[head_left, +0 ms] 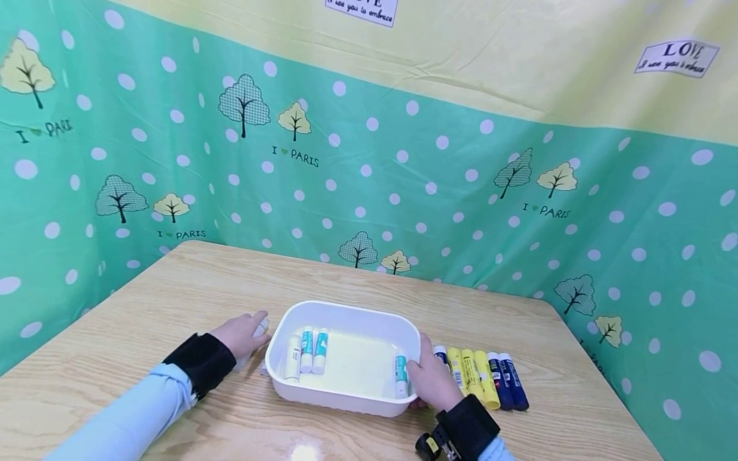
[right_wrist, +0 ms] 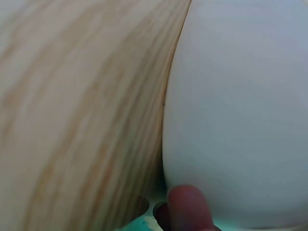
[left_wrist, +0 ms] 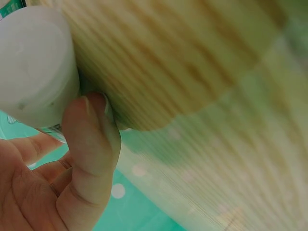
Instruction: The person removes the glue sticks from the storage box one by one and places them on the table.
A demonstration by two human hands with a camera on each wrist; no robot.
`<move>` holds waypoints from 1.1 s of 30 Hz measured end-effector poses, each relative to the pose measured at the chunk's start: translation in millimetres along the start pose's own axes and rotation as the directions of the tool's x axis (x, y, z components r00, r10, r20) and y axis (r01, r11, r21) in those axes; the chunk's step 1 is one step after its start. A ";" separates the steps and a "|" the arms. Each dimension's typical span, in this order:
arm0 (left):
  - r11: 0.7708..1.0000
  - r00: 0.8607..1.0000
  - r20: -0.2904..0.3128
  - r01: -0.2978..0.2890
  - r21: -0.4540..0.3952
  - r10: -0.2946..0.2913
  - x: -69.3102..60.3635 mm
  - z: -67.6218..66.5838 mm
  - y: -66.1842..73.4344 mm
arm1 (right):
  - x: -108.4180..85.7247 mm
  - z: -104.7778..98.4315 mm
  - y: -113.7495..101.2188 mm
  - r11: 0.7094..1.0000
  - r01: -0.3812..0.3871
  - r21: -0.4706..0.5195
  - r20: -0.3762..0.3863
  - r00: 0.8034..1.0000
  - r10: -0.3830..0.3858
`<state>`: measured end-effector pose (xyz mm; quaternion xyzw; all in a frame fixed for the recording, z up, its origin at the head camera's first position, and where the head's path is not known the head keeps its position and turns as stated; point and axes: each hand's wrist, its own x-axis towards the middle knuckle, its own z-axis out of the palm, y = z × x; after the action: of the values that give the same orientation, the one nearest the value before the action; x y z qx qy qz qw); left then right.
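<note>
My left hand (head_left: 242, 334) is just left of the white basket (head_left: 340, 402), its fingers around a white stick (head_left: 261, 328). In the left wrist view, the thumb of that hand (left_wrist: 82, 168) touches the side of the round-ended white stick (left_wrist: 36, 62). With my right hand (head_left: 432, 378) I grip the basket's right wall, thumb at the rim. The right wrist view shows a fingertip against the white wall (right_wrist: 236, 106). Inside the basket, a white stick (head_left: 293, 358) and two teal-labelled ones (head_left: 307, 351) (head_left: 319, 352) lie at the left, another teal-labelled one (head_left: 401, 374) at the right.
Right of the basket, several yellow tubes (head_left: 471, 374) and dark blue tubes (head_left: 513, 382) lie side by side on the wooden table (head_left: 230, 422). Small pale items, partly hidden, lie by the left hand and the basket's left side. A patterned green curtain (head_left: 380, 192) stands behind.
</note>
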<state>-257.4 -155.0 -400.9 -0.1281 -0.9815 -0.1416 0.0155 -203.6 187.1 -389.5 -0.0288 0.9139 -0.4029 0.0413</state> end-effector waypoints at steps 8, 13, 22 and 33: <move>1.000 1.000 0.004 0.003 -0.009 -0.003 -3.7 -5.7 3.5 | -0.7 -0.2 -0.8 1.000 -0.002 -0.004 -0.002 1.000 0.002; 1.000 1.000 -0.010 0.021 -0.017 -0.022 -7.5 -14.2 6.7 | -0.5 0.1 -0.9 1.000 -0.007 -0.004 -0.002 1.000 0.007; 0.999 0.995 -0.093 0.037 0.006 -0.037 -9.7 -18.5 16.2 | -0.8 1.7 -0.4 1.000 -0.019 0.000 -0.007 1.000 0.019; 0.993 0.992 -0.125 0.004 -0.120 -0.019 -3.0 -49.4 57.4 | 0.9 1.4 1.1 1.000 -0.004 0.000 -0.011 1.000 0.004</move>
<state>-240.1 -116.5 -338.0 -0.1139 -0.9690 -0.2082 0.0687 -204.4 186.7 -391.3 -0.0248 0.9142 -0.4029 0.0370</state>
